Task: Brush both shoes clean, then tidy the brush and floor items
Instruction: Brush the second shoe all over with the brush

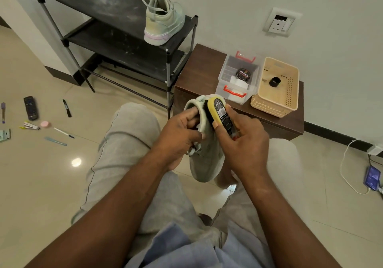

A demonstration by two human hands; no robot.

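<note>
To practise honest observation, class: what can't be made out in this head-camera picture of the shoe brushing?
Head view:
Brush bristles: mostly hidden against the held shoe.
Shoe's laces: largely covered by the left hand.
Brush label: too small to read.
Metal piece on floor: cut by left edge.

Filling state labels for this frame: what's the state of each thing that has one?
held shoe, lifted off the floor.
left hand, grips the held shoe's collar.
brush, bristles against the held shoe.
right hand, grips the brush.
second shoe, upright on the rack top shelf.
polish tin, lid on, inside the clear box.
clear box, no lid on.
remote, lying on the floor.
</note>
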